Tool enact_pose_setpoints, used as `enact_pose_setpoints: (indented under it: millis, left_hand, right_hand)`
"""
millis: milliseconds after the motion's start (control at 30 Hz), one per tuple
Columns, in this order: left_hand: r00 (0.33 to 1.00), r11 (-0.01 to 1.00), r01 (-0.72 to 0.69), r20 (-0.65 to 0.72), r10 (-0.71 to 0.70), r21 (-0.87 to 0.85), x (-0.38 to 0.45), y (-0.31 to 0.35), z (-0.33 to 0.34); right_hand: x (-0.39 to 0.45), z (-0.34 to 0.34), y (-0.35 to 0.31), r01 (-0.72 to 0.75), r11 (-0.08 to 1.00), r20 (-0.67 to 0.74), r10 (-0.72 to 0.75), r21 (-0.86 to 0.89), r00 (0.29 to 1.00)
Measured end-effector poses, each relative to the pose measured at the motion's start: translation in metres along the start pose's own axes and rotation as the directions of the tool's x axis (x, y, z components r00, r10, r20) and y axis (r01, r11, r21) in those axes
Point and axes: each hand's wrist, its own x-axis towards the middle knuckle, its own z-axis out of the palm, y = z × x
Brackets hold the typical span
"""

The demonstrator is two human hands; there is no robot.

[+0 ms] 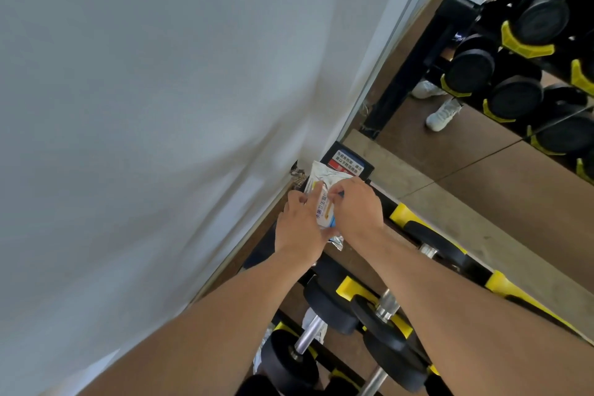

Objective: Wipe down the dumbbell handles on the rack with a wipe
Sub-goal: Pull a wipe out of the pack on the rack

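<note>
Hands meet over a silver wipe packet [324, 202] lying on the top corner of a black dumbbell rack [350, 167], beside a white wall [160, 106]. The left hand [300, 225] rests on the packet's near side, fingers [297, 198] curled against it. The right hand [358, 206] pinches the packet's label flap between thumb and fingers [334, 191]. Below the forearms, black dumbbells [331, 307] with chrome handles [308, 334] sit in yellow cradles [348, 289] on the rack's lower tiers. A crumpled white wipe [316, 326] lies beneath one handle. A mirror [482, 138] to the right reflects the rack and white shoes.
</note>
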Motion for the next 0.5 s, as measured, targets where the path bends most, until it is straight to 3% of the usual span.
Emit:
enact_pose_setpoints:
  millis: [233,433,500]
  left_hand:
    - [0.999,0.994,-0.014,0.028,0.017,-0.105,0.002,-0.002,0.003]
    - [0.966,0.977,-0.026,0.246,0.079,-0.212,0.012,-0.016,-0.012]
    - [0.964,0.960,0.007,0.257,0.067,-0.278,0.016,-0.019,-0.016]
  right_hand:
    - [-0.044,0.004,0.023,0.194,0.979,0.199,-0.202,0.058,0.959]
    - [-0.051,0.005,0.038,0.241,0.969,0.257,-0.249,0.061,0.934]
    - [-0.049,0.003,0.038,0.272,0.962,0.265,-0.268,0.022,0.926]
